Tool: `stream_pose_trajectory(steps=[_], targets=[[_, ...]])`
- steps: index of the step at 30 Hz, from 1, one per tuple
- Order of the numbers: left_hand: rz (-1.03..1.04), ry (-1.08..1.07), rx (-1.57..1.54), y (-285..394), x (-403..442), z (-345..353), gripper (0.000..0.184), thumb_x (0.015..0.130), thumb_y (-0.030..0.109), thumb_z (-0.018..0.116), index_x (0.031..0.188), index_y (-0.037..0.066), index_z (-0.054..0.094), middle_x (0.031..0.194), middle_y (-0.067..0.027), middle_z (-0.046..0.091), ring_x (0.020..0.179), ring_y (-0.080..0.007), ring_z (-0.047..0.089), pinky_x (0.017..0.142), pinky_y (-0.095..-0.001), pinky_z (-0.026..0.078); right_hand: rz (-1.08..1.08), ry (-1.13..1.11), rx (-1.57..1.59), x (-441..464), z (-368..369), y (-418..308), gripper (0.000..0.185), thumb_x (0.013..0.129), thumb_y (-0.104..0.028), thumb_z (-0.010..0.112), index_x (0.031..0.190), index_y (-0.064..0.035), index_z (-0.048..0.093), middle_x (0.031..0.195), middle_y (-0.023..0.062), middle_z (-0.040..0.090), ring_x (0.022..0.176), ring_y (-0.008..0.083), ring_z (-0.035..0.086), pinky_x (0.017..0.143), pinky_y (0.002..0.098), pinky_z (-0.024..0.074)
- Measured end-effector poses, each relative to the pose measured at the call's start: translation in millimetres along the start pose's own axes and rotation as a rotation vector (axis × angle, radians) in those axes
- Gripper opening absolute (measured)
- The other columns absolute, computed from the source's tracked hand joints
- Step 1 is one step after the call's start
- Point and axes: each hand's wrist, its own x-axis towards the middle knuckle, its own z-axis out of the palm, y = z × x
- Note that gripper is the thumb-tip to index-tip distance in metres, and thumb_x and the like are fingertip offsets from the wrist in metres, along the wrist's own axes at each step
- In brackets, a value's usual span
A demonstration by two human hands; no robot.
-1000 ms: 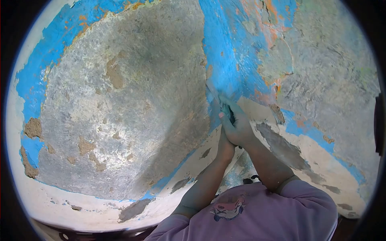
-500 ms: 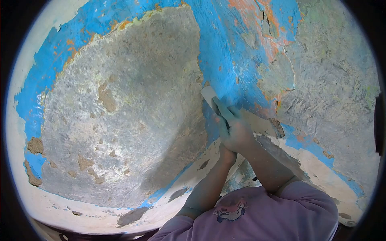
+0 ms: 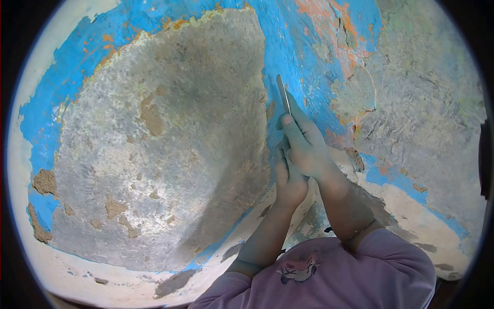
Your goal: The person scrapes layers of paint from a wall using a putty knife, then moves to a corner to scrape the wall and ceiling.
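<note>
Both my hands are together in front of the wall. My right hand [image 3: 307,147] is closed round a scraper [image 3: 283,94], its thumb along the tool and its metal blade pointing up, seen nearly edge-on. Just below, my left hand [image 3: 289,177] is closed at the lower end of the tool, against the right hand; the handle is mostly hidden by the fingers. The blade is over the strip of blue paint [image 3: 280,49], beside the edge of a large bare grey plaster patch [image 3: 206,103]. Whether the blade touches the wall I cannot tell.
To the right, more bare grey plaster [image 3: 422,103] adjoins peeling blue and orange paint [image 3: 355,38] with a crack. A pale ledge [image 3: 226,262] with dark chipped spots runs along the bottom. Brown chipped holes [image 3: 45,182] mark the left edge.
The scraper has moved up and a little right, and its blade has turned from broad face to nearly edge-on. Both hands have risen slightly with it, and the view has shifted a little.
</note>
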Motion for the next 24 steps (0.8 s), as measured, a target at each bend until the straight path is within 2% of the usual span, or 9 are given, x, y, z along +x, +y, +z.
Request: stream_pose_trajectory(steps=[2, 4, 6, 10, 12, 15, 18, 21, 24], targets=[[0.010, -0.032, -0.101, -4.0, -1.5, -3.3, 0.036, 0.091, 0.016, 0.043, 0.122, -0.002, 0.037, 0.108, -0.0126, 0.048, 0.100, -0.0179, 0.049, 0.081, -0.0298, 0.042, 0.156, -0.054, 0.039, 0.8, 0.8, -8.8, 0.049, 0.094, -0.023, 0.036, 0.138, -0.0048, 0.027, 0.120, 0.0248, 0.049, 0.111, 0.0337, 0.050, 0.093, 0.0371, 0.0364], [0.016, -0.056, -0.213, 2.2, 0.4, -2.7, 0.035, 0.092, 0.017, 0.042, 0.121, -0.001, 0.038, 0.104, -0.0113, 0.050, 0.093, -0.0161, 0.052, 0.073, -0.0275, 0.045, 0.082, -0.042, -0.088, 5.3, 8.0, -6.4, 0.049, 0.094, -0.025, 0.035, 0.138, -0.0054, 0.028, 0.121, 0.0246, 0.049, 0.112, 0.0353, 0.049, 0.094, 0.0378, 0.0362], [0.022, -0.089, -0.130, 14.5, 7.3, -7.6, 0.033, 0.093, 0.020, 0.040, 0.119, 0.000, 0.039, 0.097, -0.0090, 0.051, 0.075, -0.0108, 0.053, 0.054, -0.0224, 0.043, 0.007, -0.033, -0.202, 13.6, 17.1, -11.7, 0.049, 0.094, -0.026, 0.034, 0.138, -0.0061, 0.028, 0.122, 0.0245, 0.049, 0.113, 0.0369, 0.048, 0.094, 0.0384, 0.0359], [0.159, -0.067, -0.076, 34.7, 25.1, -4.7, 0.034, 0.094, 0.023, 0.038, 0.118, 0.000, 0.040, 0.089, -0.0070, 0.051, 0.062, -0.0065, 0.050, 0.043, -0.0202, 0.037, 0.024, 0.075, -0.328, 27.8, 27.7, -28.6, 0.049, 0.094, -0.028, 0.032, 0.137, -0.0061, 0.028, 0.115, 0.0283, 0.051, 0.109, 0.0420, 0.049, 0.094, 0.0399, 0.0369], [-0.059, -0.049, -0.179, 37.5, 23.4, -8.5, 0.039, 0.093, 0.026, 0.038, 0.122, 0.000, 0.038, 0.098, -0.0109, 0.052, 0.076, -0.0120, 0.055, 0.056, -0.0239, 0.045, 0.039, 0.104, -0.387, 27.0, 30.4, -31.4, 0.049, 0.094, -0.028, 0.032, 0.137, -0.0057, 0.028, 0.109, 0.0296, 0.054, 0.105, 0.0433, 0.051, 0.092, 0.0406, 0.0383], [-0.012, -0.044, -0.188, 20.0, 28.6, -11.0, 0.042, 0.094, 0.027, 0.038, 0.125, -0.001, 0.036, 0.107, -0.0116, 0.049, 0.088, -0.0152, 0.052, 0.068, -0.0267, 0.044, 0.041, 0.039, -0.410, 19.9, 33.4, -32.0, 0.049, 0.093, -0.029, 0.032, 0.136, -0.0036, 0.030, 0.098, 0.0307, 0.057, 0.097, 0.0433, 0.055, 0.088, 0.0434, 0.0402], [0.026, 0.010, -0.151, 4.0, 33.6, -18.1, 0.047, 0.095, 0.029, 0.037, 0.130, -0.002, 0.033, 0.120, -0.0126, 0.045, 0.106, -0.0200, 0.048, 0.086, -0.0310, 0.042, -0.027, 0.117, -0.441, 29.1, 38.9, -43.0, 0.047, 0.093, -0.030, 0.036, 0.135, -0.0069, 0.035, 0.100, 0.0248, 0.059, 0.095, 0.0342, 0.057, 0.087, 0.0392, 0.0399], [-0.043, -0.020, 0.155, 21.7, 60.3, -17.6, 0.047, 0.095, 0.030, 0.036, 0.129, -0.003, 0.035, 0.122, -0.0145, 0.045, 0.108, -0.0210, 0.046, 0.086, -0.0322, 0.042, 0.108, 0.117, -0.499, 50.0, 29.5, -50.5, 0.047, 0.093, -0.029, 0.035, 0.133, -0.0045, 0.036, 0.105, 0.0276, 0.057, 0.103, 0.0381, 0.054, 0.090, 0.0411, 0.0382], [0.145, -0.109, -0.025, 23.1, 53.7, 1.6, 0.050, 0.094, 0.033, 0.035, 0.126, -0.005, 0.035, 0.120, -0.0191, 0.045, 0.110, -0.0262, 0.046, 0.091, -0.0340, 0.038, 0.067, 0.079, -0.505, 53.3, 17.6, -47.0, 0.047, 0.093, -0.029, 0.036, 0.132, -0.0023, 0.037, 0.104, 0.0292, 0.057, 0.103, 0.0386, 0.054, 0.090, 0.0405, 0.0385]])
